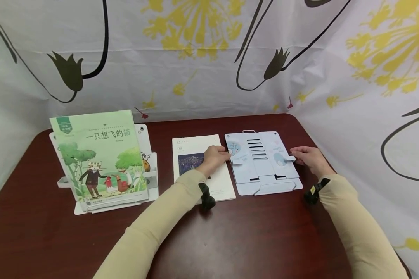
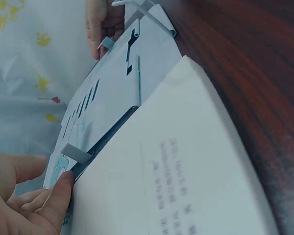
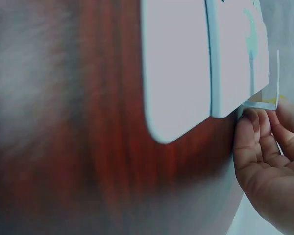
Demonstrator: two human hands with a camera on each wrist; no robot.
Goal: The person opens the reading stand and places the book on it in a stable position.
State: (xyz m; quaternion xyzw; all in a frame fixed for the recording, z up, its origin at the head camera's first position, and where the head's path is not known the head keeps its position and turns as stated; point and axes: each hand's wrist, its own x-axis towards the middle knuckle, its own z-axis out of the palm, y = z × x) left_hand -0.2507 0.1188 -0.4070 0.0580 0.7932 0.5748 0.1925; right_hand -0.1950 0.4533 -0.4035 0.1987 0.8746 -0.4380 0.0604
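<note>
A flat, pale blue metal book stand (image 1: 262, 174) with slots and small side tabs lies on the table. My left hand (image 1: 214, 157) reaches over a white-covered book (image 1: 223, 186) to the stand's left edge. In the left wrist view, a fingertip is right at that edge beside the left tab (image 2: 77, 152), with the thumb (image 2: 32, 167) held apart. My right hand (image 1: 309, 157) is at the opposite edge, its fingertips against the right side tab (image 1: 290, 158). Those fingers (image 3: 259, 132) bend loosely just outside the tab in the right wrist view.
At the left, a green picture book (image 1: 104, 162) leans on another white stand (image 1: 153, 182) with a front ledge. The dark red wooden table (image 1: 209, 240) ends at a patterned white cloth (image 1: 202, 93) behind and at the right. A black band (image 1: 206, 195) circles my left wrist.
</note>
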